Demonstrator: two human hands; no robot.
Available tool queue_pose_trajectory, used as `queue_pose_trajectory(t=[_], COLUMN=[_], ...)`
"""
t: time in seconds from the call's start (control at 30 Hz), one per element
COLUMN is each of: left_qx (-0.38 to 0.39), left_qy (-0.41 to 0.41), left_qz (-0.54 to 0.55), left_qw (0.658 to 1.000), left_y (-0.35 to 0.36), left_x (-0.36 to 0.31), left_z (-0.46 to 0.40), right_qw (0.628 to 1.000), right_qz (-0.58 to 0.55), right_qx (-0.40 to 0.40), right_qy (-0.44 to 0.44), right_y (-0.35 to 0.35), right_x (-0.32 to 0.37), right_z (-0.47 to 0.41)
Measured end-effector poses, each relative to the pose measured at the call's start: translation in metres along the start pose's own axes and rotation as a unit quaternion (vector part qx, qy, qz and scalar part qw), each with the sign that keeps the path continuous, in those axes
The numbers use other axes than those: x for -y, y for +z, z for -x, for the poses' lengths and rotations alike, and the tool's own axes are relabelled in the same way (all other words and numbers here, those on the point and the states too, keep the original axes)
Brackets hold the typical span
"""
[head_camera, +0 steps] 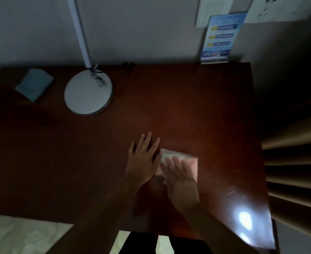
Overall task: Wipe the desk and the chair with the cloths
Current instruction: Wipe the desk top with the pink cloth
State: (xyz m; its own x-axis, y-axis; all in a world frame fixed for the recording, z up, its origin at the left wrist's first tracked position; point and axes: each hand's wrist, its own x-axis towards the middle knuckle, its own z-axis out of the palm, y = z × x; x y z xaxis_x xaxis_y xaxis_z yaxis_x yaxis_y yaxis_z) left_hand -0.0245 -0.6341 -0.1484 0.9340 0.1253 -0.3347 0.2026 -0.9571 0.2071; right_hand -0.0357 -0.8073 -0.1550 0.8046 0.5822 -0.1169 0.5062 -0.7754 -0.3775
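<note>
Since the light is dim, here's what the head view shows, w/ a few guesses marked as such:

pink cloth (176,158): folded pale pink/white pad, lying flat on the desk (187,107) toward its right-front part. Long axis looks roughly left-right across the desk, tilted a bit; hard to be sure bc the hand hides the near part.

right hand (180,177): sits on top of the cloth, fingers straight and a little spread, pressing flat, not curled round anything. Cloth is directly under the fingers and pokes out past the fingertips on the far side and to the right.

left hand (144,155): flat on bare wood just beside the cloth's left edge, fingers straight and fanned, holding nothing. Can't tell if it actually touches the cloth edge, prob not.

nearer hand: the right one, obv, it's already on the cloth.

key relation: most unwiped-looking desk lies away from the person and to the left of the cloth, so imo the next stroke goes that way w/ the palm kept flat.

blue cloth (34,85): folded, far left of the desk, well apart from both hands, left of the lamp base (88,92).

chair: not in view.

progress: desk wipe underway, chair not started afaict.
</note>
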Motion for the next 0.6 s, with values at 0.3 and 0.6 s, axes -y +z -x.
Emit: queue_pose_trajectory(t=[0.3, 0.6], left_qx=[-0.015, -0.057], left_qy=[-0.148, -0.127], left_qz=[0.036, 0.088], left_qw=[0.988, 0.986], left_y=[0.002, 0.013], left_x=[0.100, 0.228], left_z=[0.083, 0.151], right_qw=[0.999, 0.985], right_qz=[0.008, -0.049], right_qx=[-0.037, 0.098], right_qy=[0.037, -0.132], right_y=[-0.005, 0.094], right_x=[0.012, 0.209], right_z=[-0.114, 0.017])
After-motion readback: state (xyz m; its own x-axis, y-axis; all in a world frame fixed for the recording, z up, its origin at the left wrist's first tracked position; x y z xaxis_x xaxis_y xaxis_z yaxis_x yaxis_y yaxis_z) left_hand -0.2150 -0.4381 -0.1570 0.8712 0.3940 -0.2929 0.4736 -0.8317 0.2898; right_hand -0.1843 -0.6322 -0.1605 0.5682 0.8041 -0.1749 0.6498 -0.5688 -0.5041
